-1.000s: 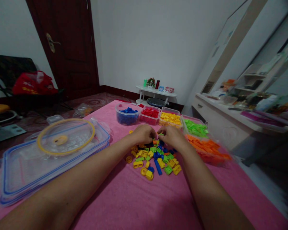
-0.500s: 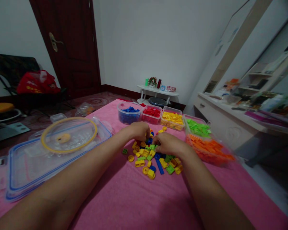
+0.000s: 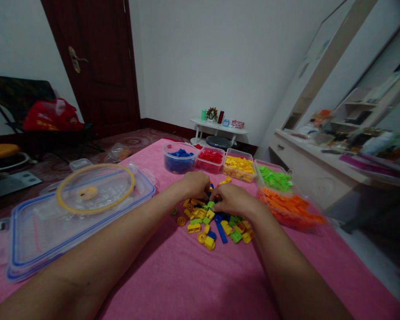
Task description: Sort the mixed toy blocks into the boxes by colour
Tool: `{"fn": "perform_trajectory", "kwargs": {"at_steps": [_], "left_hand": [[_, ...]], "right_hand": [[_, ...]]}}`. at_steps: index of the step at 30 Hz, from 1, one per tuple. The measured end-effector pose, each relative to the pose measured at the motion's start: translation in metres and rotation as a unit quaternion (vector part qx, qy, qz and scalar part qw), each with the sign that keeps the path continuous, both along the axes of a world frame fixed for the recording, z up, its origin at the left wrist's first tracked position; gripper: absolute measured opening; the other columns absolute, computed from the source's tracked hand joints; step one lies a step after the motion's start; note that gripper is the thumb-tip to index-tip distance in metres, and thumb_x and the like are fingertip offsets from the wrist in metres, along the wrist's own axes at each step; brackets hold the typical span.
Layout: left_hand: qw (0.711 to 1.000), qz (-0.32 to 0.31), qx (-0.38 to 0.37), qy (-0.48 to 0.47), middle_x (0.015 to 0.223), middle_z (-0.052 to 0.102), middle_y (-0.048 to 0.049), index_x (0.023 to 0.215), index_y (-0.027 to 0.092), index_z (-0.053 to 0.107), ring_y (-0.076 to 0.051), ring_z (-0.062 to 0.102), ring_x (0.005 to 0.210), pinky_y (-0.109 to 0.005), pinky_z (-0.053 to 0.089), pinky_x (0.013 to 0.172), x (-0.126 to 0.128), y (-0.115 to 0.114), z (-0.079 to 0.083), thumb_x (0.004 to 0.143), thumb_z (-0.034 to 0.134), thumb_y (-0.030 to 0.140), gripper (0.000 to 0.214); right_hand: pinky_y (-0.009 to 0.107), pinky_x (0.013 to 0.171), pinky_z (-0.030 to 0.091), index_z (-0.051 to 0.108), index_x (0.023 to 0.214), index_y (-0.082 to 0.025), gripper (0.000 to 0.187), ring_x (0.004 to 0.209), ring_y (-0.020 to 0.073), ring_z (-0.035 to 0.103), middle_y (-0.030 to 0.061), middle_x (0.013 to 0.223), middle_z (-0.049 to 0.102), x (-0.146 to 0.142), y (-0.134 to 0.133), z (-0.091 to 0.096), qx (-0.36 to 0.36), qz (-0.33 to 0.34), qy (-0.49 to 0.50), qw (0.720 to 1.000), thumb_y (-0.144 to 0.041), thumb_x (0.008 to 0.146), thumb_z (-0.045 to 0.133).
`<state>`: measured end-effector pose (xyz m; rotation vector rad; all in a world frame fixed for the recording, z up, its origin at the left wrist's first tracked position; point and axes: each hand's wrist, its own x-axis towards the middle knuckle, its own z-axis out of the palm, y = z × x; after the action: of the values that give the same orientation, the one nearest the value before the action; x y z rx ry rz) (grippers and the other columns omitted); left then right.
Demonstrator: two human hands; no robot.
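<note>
A loose pile of toy building bricks (image 3: 200,214), mostly yellow, green and blue, lies on the pink cloth (image 3: 186,271). Over the far left part of the pile is my left hand (image 3: 196,183), its fingers curled down among the bricks and mostly hidden. My right hand (image 3: 229,198) reaches in from the other side, thumb and fingers bent down close together at the pile. Whatever either hand grips cannot be made out. A long blue brick (image 3: 221,230) and a yellow round piece (image 3: 202,238) lie nearer to me.
Behind the pile stand clear tubs of blue bricks (image 3: 180,163), red bricks (image 3: 210,156) and yellow bricks (image 3: 239,164). Tubs of green bricks (image 3: 275,178) and orange bricks (image 3: 291,206) are at right. Clear lids, one with a yellow rim (image 3: 62,202), lie at left.
My left hand has shifted slightly right and down over the pile, closer to my right hand. The right hand has barely moved.
</note>
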<state>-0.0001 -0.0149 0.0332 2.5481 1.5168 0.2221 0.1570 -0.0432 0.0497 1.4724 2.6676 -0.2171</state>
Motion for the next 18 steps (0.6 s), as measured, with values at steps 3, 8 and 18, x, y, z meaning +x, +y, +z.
{"fn": "perform_trajectory", "kwargs": {"at_steps": [3, 8, 18], "left_hand": [[0.986, -0.027, -0.069, -0.152, 0.057, 0.061, -0.0037, 0.067, 0.015, 0.071, -0.011, 0.050, 0.052, -0.021, 0.034, 0.050, -0.005, 0.010, -0.004, 0.063, 0.068, 0.039, 0.025], [0.851, -0.014, -0.275, -0.448, 0.057, 0.054, 0.0009, 0.070, 0.011, 0.062, -0.006, 0.045, 0.047, -0.017, 0.034, 0.045, 0.000, 0.014, -0.006, 0.066, 0.068, 0.045, 0.035], [0.582, 0.036, -0.508, -0.634, 0.066, 0.060, -0.0068, 0.088, 0.010, 0.058, -0.014, 0.061, 0.054, -0.016, 0.043, 0.038, 0.004, 0.010, 0.002, 0.080, 0.053, 0.046, 0.037]], "right_hand": [[0.022, 0.056, 0.036, 0.072, 0.092, -0.024, 0.028, 0.068, 0.0146, 0.059, 0.0024, 0.080, 0.069, 0.013, 0.003, 0.011, 0.003, -0.017, 0.030, 0.999, -0.029, 0.067, 0.062], [0.022, 0.054, 0.037, 0.072, 0.092, -0.020, 0.027, 0.061, 0.0141, 0.057, 0.0027, 0.070, 0.068, 0.037, 0.012, 0.028, 0.030, -0.053, 0.134, 0.989, -0.032, 0.070, 0.061], [0.024, 0.061, 0.039, 0.068, 0.091, -0.016, 0.026, 0.067, 0.0141, 0.057, 0.0037, 0.076, 0.067, 0.002, 0.011, 0.013, 0.166, -0.095, 0.289, 0.938, -0.028, 0.069, 0.065]]}}
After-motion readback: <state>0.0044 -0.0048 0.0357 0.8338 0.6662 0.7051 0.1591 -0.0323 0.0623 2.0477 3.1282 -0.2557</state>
